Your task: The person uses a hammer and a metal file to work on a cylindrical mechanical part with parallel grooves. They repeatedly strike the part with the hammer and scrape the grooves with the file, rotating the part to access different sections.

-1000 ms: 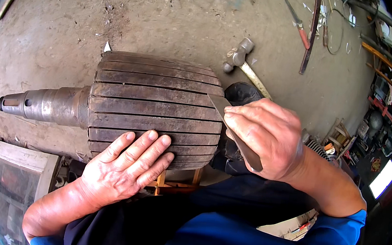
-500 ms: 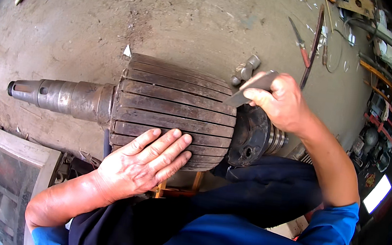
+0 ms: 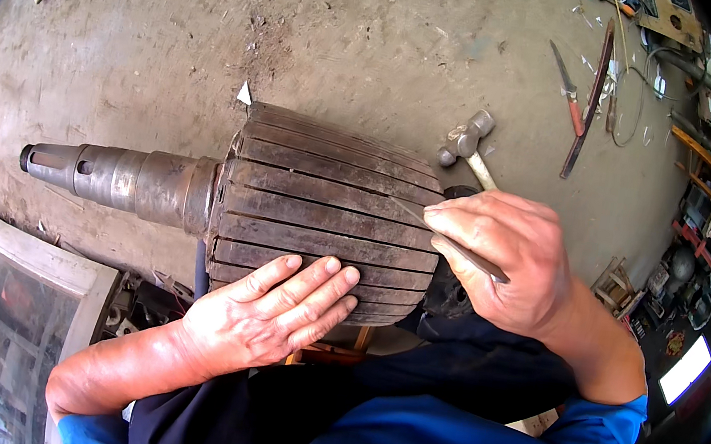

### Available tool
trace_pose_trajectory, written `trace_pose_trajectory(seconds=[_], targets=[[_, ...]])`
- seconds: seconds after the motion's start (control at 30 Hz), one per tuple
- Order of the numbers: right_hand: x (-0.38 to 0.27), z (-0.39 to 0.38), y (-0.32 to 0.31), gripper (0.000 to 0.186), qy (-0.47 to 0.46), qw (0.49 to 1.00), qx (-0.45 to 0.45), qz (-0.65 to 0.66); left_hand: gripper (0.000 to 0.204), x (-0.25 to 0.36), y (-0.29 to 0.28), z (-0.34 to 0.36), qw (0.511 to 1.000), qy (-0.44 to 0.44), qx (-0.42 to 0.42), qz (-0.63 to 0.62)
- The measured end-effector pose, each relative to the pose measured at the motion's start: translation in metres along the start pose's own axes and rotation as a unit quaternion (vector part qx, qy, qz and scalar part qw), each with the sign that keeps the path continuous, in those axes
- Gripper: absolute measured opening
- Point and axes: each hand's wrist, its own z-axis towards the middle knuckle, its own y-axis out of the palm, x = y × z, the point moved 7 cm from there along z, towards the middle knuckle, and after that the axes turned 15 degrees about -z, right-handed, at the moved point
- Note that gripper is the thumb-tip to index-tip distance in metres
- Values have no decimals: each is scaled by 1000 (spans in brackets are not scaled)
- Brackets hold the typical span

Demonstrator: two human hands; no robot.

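A brown slotted rotor (image 3: 329, 219) lies on its side in front of me, its stepped steel shaft (image 3: 123, 178) pointing left. My left hand (image 3: 258, 317) rests flat on the near side of the rotor, fingers stretched out and holding nothing. At the right end, my right hand (image 3: 516, 261) grips a thin flat metal blade (image 3: 486, 266), seen nearly edge-on. The blade's tip meets the rotor surface along one of the lengthwise slots. Behind my right hand, most of the rotor's dark right end is hidden.
A ball-peen hammer (image 3: 469, 138) lies on the floor just beyond the rotor. Farther right are a red-handled knife (image 3: 574, 116) and a long dark strip (image 3: 586, 118). A framed glass panel (image 3: 95, 287) stands at lower left. Parts and tools crowd the right side.
My right hand has come down and nearer, turning the blade from broadside to nearly edge-on, its tip now on the rotor. The hammer shows more. My left hand keeps its place on the rotor.
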Motion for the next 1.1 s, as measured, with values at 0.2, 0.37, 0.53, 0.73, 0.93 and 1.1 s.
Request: trace_pose_trajectory(seconds=[0.2,0.37,0.53,0.73,0.93,1.1], targets=[[-23,-3,2,33,-76,997,-18,-23,50,2,1,-3,1000,-5,4,5],[-34,-11,16,31,-102,990,46,-81,50,1,5,-4,1000,-8,13,-6],[-12,0,10,30,-55,999,0,-3,51,0,3,-3,1000,-7,4,-13],[34,13,21,12,212,963,-120,116,51,0,6,-5,999,-11,19,-25],[36,8,14,16,182,973,-72,120,46,0,7,-5,998,-5,47,-36],[28,23,-7,15,172,979,-70,83,45,-1,6,-7,999,-6,40,-33]])
